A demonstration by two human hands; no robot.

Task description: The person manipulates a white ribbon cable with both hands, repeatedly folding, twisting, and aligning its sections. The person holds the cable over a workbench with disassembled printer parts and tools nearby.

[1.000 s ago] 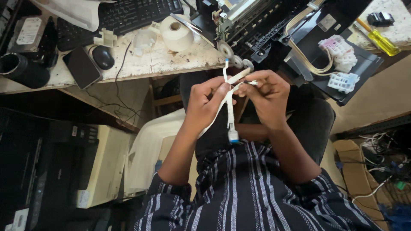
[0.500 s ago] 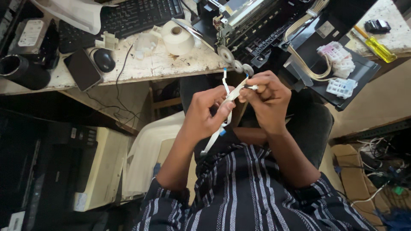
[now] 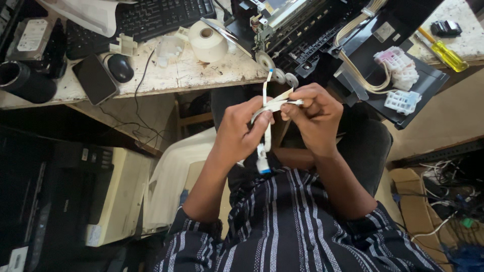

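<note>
A thin white ribbon cable [image 3: 267, 108] sits between both hands, just near the worktop [image 3: 166, 75]. The left hand [image 3: 241, 132] and right hand [image 3: 313, 117] pinch it tight. It has moved a bit higher, and its blue-tipped end now hangs straight down.

A pale, scuffed worktop [image 3: 166, 75] runs across the top, its front edge chipped and stained, lit evenly by soft daylight. Under its front edge stands a wooden chair frame [image 3: 194, 118] in shadow. Below the left corner a cream and black printer [image 3: 96, 196] sits on the dark floor. At the right, tan floor [image 3: 454, 116] shows, with tangled cables [image 3: 443, 201] and a cardboard box [image 3: 413, 211]
</note>
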